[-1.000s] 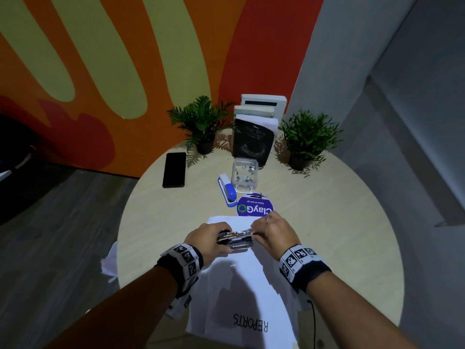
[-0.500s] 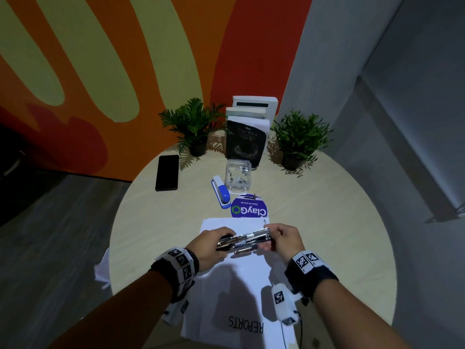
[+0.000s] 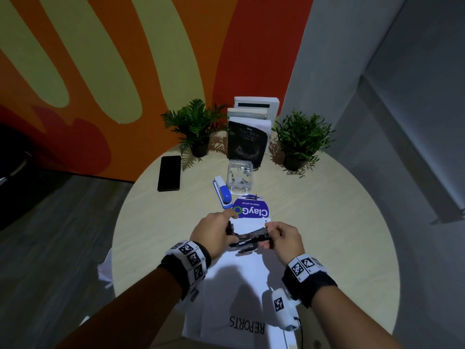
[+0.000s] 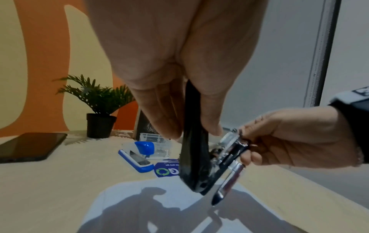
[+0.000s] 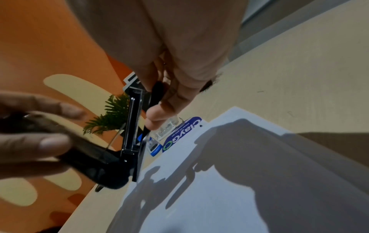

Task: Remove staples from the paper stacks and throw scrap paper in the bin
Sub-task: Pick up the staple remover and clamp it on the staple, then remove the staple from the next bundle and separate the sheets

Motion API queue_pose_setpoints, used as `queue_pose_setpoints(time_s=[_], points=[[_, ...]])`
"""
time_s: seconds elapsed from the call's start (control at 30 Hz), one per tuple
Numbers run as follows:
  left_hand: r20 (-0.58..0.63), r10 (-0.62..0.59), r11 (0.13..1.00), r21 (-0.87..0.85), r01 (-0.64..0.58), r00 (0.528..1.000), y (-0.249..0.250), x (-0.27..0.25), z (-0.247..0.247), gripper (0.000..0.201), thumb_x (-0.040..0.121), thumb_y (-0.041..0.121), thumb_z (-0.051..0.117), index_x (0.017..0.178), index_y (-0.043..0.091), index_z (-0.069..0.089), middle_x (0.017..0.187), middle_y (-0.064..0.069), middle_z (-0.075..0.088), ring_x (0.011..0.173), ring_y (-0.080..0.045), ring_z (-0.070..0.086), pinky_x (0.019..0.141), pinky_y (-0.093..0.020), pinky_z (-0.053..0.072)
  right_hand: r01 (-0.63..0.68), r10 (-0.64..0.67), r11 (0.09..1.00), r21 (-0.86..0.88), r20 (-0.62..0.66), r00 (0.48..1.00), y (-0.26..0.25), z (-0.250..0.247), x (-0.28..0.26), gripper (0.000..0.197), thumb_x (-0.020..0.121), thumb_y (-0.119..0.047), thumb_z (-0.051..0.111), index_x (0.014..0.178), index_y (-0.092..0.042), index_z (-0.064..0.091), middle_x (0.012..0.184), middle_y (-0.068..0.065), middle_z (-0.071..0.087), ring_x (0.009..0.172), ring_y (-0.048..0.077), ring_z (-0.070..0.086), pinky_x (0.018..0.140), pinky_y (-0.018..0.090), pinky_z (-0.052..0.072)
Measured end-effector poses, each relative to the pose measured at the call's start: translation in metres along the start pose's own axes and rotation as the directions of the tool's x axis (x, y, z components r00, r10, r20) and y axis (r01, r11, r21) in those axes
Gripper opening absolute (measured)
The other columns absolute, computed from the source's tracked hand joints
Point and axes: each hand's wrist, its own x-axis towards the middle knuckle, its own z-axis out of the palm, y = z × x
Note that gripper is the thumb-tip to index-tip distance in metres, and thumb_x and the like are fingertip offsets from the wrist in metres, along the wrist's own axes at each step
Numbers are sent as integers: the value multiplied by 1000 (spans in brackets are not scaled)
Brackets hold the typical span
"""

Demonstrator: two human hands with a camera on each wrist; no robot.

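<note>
On the table [image 3: 327,222], the phone [image 3: 169,173] lies left of the stapler [image 3: 222,193], plants [image 3: 195,122] behind.

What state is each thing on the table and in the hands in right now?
black stapler: hinged open, held above the papers
left hand: grips the stapler's black top
right hand: pinches its metal end
paper stack: flat, "REPORTS" sheet on top
blue stapler: closed, lying flat
clear plastic box: shut, small bits inside
phone: screen dark

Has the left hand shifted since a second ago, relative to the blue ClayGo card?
Yes. The left hand, gripping the black stapler, has moved up toward the ClayGo card; its fingertips now reach the card's near edge.
</note>
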Motion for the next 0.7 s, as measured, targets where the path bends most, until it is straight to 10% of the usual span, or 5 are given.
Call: queue_pose_setpoints(time_s=[0.23, 0.33, 0.43, 0.53, 0.7], points=[[-57, -144, 960, -249, 125, 988, 21, 1, 25, 29, 76, 29, 83, 98, 16, 69, 78, 3, 63, 77, -19, 57, 69, -26, 40, 194, -161, 978, -74, 320, 934, -3, 24, -28, 70, 75, -10, 67, 133, -39, 42, 107, -9, 67, 94, 9, 66, 86, 25, 54], [57, -72, 948, -306, 86, 996, 25, 0, 42, 22, 86, 31, 70, 99, 12, 71, 75, 1, 64, 75, -20, 57, 66, -27, 40, 164, -120, 963, -214, 204, 971, 6, 24, -30, 67, 74, -25, 73, 132, -36, 41, 111, -6, 65, 100, 14, 64, 83, 28, 53], [176, -33, 963, -256, 78, 984, 9, 2, 61, 37, 96, 40, 48, 115, 16, 69, 110, -4, 73, 101, -23, 63, 87, -32, 46, 79, -40, 931, -356, 117, 992, 16, 8, -27, 58, 80, -25, 74, 132, -24, 49, 111, 2, 67, 104, 21, 64, 80, 21, 43], [229, -302, 949, -20, 314, 925, -15, -1, 73, 60, 100, 47, 42, 148, 12, 41, 152, -11, 43, 137, -33, 41, 113, -39, 31, -35, 42, 884, -467, 3, 999, 25, -14, -24, 56, 79, -31, 74, 129, -21, 50, 109, 9, 69, 101, 30, 64, 76, 23, 42], [219, -428, 899, 1, 438, 877, -16, -3, 92, 77, 100, 36, 55, 159, 11, 11, 161, -11, 17, 143, -36, 30, 118, -39, 29, -251, 182, 800, -545, -178, 967, 45, -33, -16, 49, 82, -34, 65, 123, -15, 46, 106, 13, 63, 98, 32, 61, 78, 33, 48]])
